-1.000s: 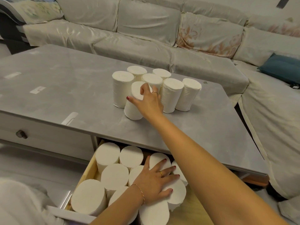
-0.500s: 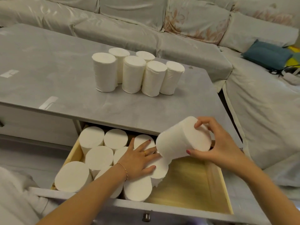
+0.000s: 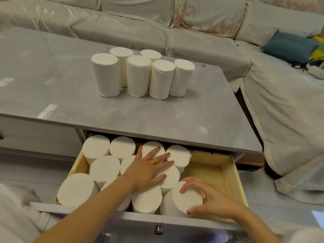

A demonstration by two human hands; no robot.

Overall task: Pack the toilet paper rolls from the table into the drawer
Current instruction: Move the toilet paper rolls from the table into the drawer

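Note:
Several white toilet paper rolls (image 3: 138, 74) stand upright in a cluster on the grey table (image 3: 157, 118). Below the table's front edge the wooden drawer (image 3: 235, 183) is pulled out, its left half filled with several upright rolls (image 3: 105, 166). My left hand (image 3: 149, 170) lies flat, fingers spread, on top of the packed rolls in the middle. My right hand (image 3: 208, 199) grips the top of one roll (image 3: 184, 200) that stands at the drawer's front, right beside the others.
The right part of the drawer shows bare wooden floor (image 3: 208, 171). A covered sofa (image 3: 192, 23) wraps around the far and right sides of the table, with a blue cushion (image 3: 289, 44) on it. The drawer's metal knob (image 3: 158, 228) is at the front.
My right hand took a roll from the table, carried it down over the drawer and stood it at the front beside the packed rolls. My left hand stayed pressed on the rolls.

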